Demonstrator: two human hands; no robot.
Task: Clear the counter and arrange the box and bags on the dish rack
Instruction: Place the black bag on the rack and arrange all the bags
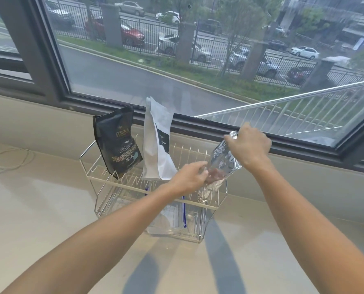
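A cream wire dish rack (87, 166) stands on the pale counter by the window. A black coffee bag (116, 143) leans upright at its left end. Beside it stands a tall white bag (157, 145) with a dark label. At the right end a silver foil bag (222, 160) is tilted over the rack. My right hand (249, 143) pinches its top edge, and my left hand (189, 177) grips its lower part. Under the rack lies a clear zip bag with a blue strip (172, 219). No box is visible.
The counter (49, 209) stretches left and in front of the rack. A thin white cable (9, 158) lies on it at the far left. A dark window frame and sill (283, 145) run right behind the rack.
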